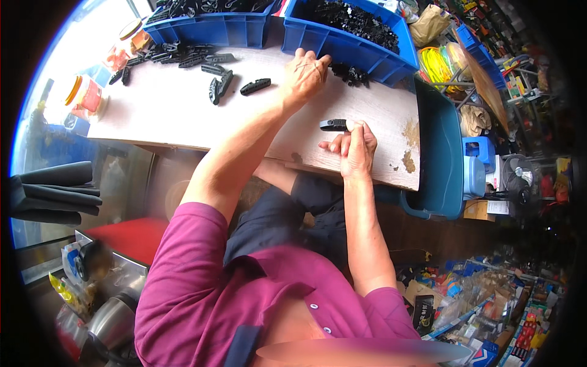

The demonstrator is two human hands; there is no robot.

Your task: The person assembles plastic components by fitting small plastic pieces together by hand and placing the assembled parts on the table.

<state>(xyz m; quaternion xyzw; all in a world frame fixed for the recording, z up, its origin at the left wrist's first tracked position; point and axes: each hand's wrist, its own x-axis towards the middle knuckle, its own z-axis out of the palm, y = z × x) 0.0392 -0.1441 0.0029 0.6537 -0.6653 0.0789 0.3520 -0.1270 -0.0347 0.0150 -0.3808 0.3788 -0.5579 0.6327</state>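
Black piece (334, 126): right hand (356, 147) pinching, left hand's (304, 74) grip unclear; chipped table (385, 131), cluttered room (471, 300).

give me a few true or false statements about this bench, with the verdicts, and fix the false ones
1. The right hand holds a black piece. True.
2. The left hand rests on the person's lap. False: it is over the table, close to the right blue bin.
3. A teal tub stands beside the table's right end. True.
4. The right blue bin holds yellow parts. False: its parts are black.
5. Several loose black pieces lie on the table, left of the left hand. True.
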